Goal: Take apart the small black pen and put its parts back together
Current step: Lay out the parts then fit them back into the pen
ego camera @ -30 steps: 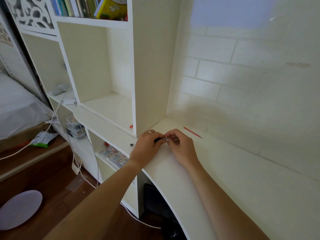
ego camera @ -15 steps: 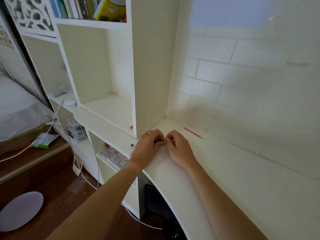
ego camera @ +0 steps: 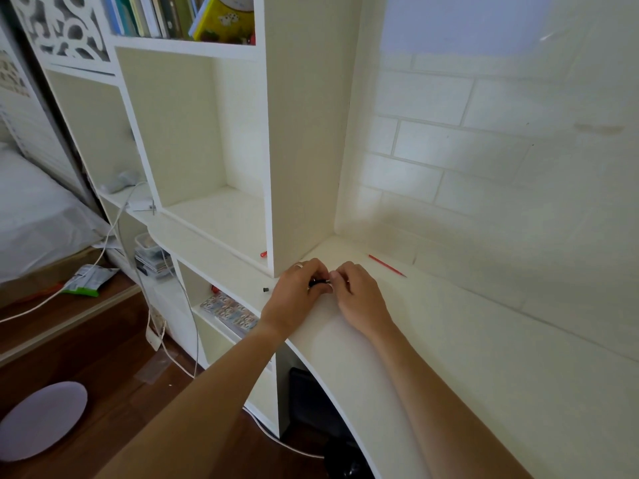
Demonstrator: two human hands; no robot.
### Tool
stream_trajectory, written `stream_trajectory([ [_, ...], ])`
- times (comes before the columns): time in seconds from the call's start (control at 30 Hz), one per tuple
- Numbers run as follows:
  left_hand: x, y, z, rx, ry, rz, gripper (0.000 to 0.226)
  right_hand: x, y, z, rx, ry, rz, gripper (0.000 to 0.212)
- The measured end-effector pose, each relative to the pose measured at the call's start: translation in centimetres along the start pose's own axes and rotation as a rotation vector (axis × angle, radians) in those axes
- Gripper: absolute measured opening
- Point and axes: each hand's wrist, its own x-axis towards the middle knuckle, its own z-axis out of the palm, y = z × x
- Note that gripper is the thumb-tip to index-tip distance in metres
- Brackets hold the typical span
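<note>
We're looking at a cream-white surface [ego camera: 484, 357] tucked into a corner, with a wall of pale brick-pattern tiles [ego camera: 484, 140] behind it and a soft patch of bluish light [ego camera: 460, 22] up top. To the left there's a white shelving unit [ego camera: 304, 133] with open cubbies, a row of books [ego camera: 162, 15] on the upper shelf and a white cable [ego camera: 117, 229] trailing down its front. Lower left we've got a dark wood floor [ego camera: 103, 361], a round pale disc [ego camera: 41, 420] lying on it, and a bed with white bedding [ego camera: 31, 216].
</note>
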Motion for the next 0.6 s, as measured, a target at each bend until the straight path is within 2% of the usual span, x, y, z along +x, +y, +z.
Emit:
stream_trajectory([
  [0.07,0.01,-0.09,0.02,0.010,-0.003,0.004,0.008,0.03,0.06,-0.06,0.014,-0.012,0.010,0.015],
  [0.2,0.02,-0.17,0.06,0.011,-0.003,0.013,0.007,0.02,0.11,0.04,-0.039,-0.001,-0.017,0.026],
  [0.33,0.07,-0.24,0.03,0.010,-0.003,0.013,0.007,0.01,0.10,0.05,0.005,-0.015,0.015,0.018],
  [0.5,0.01,-0.15,0.05,-0.001,-0.007,0.009,0.007,0.12,0.10,0.20,-0.040,0.008,-0.004,0.030],
  [0.6,-0.03,-0.14,0.00,-0.004,-0.011,0.002,0.008,0.00,-0.06,0.14,0.002,0.009,0.017,0.021],
])
